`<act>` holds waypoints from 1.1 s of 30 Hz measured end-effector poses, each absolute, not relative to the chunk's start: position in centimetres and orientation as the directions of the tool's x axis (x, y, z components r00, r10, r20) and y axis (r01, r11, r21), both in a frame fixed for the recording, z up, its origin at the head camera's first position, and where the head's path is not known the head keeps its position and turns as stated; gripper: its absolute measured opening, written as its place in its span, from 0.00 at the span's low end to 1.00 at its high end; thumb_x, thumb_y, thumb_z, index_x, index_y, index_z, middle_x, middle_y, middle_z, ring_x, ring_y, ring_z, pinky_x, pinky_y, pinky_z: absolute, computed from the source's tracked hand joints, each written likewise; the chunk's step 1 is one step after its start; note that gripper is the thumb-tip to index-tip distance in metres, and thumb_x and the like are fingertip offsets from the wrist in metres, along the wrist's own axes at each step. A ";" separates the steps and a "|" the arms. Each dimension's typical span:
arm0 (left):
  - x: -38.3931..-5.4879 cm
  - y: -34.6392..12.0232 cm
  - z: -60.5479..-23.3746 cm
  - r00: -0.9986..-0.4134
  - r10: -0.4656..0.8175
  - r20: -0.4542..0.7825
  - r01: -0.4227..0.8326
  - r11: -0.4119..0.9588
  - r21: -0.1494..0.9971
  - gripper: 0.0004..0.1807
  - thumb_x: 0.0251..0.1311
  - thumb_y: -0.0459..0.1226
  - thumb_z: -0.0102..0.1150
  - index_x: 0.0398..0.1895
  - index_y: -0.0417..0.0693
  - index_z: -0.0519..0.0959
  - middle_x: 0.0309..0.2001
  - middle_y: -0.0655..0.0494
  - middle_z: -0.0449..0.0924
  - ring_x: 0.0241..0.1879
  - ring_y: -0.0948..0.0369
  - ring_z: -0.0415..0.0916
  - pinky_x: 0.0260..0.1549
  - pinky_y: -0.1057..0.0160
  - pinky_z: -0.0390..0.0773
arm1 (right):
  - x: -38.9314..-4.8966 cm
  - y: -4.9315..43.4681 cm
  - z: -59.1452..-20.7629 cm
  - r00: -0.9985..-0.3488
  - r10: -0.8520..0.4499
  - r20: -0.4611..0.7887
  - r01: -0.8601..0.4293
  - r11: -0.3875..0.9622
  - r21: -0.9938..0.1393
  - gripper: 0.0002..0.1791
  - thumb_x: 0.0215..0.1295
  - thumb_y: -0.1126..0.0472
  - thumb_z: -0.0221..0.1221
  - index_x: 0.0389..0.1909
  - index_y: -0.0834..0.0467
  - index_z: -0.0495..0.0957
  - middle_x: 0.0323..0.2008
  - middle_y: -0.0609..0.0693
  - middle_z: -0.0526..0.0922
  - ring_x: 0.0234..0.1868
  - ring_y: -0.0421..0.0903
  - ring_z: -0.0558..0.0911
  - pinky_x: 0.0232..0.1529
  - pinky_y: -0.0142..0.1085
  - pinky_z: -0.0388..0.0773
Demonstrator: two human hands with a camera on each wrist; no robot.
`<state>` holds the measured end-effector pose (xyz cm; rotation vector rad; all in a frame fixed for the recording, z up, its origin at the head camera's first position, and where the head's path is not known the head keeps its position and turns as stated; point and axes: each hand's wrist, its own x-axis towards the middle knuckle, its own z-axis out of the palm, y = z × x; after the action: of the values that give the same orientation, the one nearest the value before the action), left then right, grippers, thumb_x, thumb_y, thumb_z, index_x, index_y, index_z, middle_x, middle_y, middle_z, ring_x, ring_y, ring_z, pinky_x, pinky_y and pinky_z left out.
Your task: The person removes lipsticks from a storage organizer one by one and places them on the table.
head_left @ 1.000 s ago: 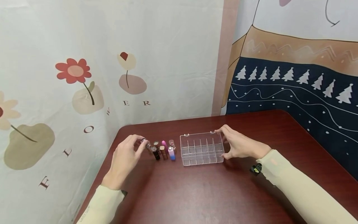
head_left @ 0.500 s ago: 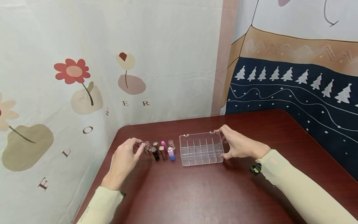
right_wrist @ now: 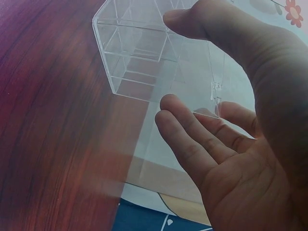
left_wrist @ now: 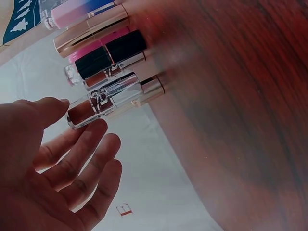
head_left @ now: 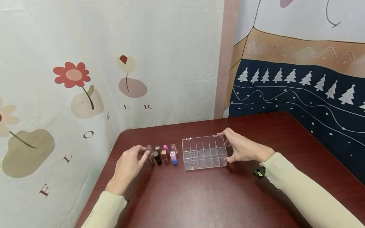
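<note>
My left hand (head_left: 128, 166) is at the left end of a cluster of lipsticks. Its thumb and index finger pinch the clear cap of a silver-banded lipstick (left_wrist: 103, 98), which stands upright beside a black lipstick (left_wrist: 113, 54). On the other side, my right hand (head_left: 242, 147) grips the right end of a clear plastic divided box (head_left: 204, 158), thumb at the front and fingers behind. The box has rows of small compartments and a raised hinged edge at the back. In the right wrist view, the thumb (right_wrist: 185, 23) presses the box's end wall.
Right of the black lipstick stand a brown-gold one (head_left: 164, 156) and a pink-to-blue one (head_left: 173, 157). Behind them are a magenta one (head_left: 166, 148) and a clear-capped one (head_left: 174, 148). The reddish-brown table (head_left: 211, 196) meets printed curtains (head_left: 176, 63) at the back.
My left hand has shifted with the lipstick slightly left and then nearer to me and down, beside the others. The right hand still holds the box in place.
</note>
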<state>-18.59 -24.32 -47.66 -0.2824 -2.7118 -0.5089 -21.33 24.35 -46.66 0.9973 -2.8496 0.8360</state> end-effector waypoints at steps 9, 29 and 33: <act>-18.6 -24.4 -47.8 -0.934 0.123 0.336 0.230 0.925 0.301 0.14 0.81 0.45 0.72 0.57 0.46 0.91 0.45 0.49 0.94 0.33 0.57 0.82 0.31 0.49 0.85 | -21.2 24.3 -46.7 -0.796 -0.578 0.181 -0.584 0.653 -0.482 0.53 0.54 0.64 0.87 0.77 0.63 0.68 0.73 0.63 0.76 0.57 0.48 0.89 0.62 0.46 0.93; -18.8 -24.3 -48.2 -0.939 0.120 0.324 0.224 0.925 0.307 0.12 0.81 0.45 0.73 0.56 0.48 0.92 0.42 0.51 0.94 0.37 0.55 0.87 0.36 0.44 0.88 | -21.3 24.3 -46.7 -0.804 -0.569 0.172 -0.572 0.660 -0.487 0.52 0.54 0.64 0.87 0.77 0.61 0.68 0.72 0.61 0.76 0.57 0.51 0.92 0.62 0.46 0.93; -19.0 -24.3 -48.2 -0.939 0.126 0.321 0.228 0.925 0.304 0.13 0.81 0.45 0.73 0.56 0.46 0.91 0.42 0.51 0.94 0.37 0.55 0.88 0.35 0.44 0.88 | -21.3 24.3 -46.8 -0.807 -0.566 0.172 -0.569 0.664 -0.486 0.52 0.54 0.64 0.87 0.76 0.60 0.68 0.73 0.61 0.76 0.57 0.49 0.91 0.62 0.46 0.93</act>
<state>-18.95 -24.33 -48.23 -0.2621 -2.7866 -0.4913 -21.32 24.30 -46.76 0.9751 -2.8600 0.8378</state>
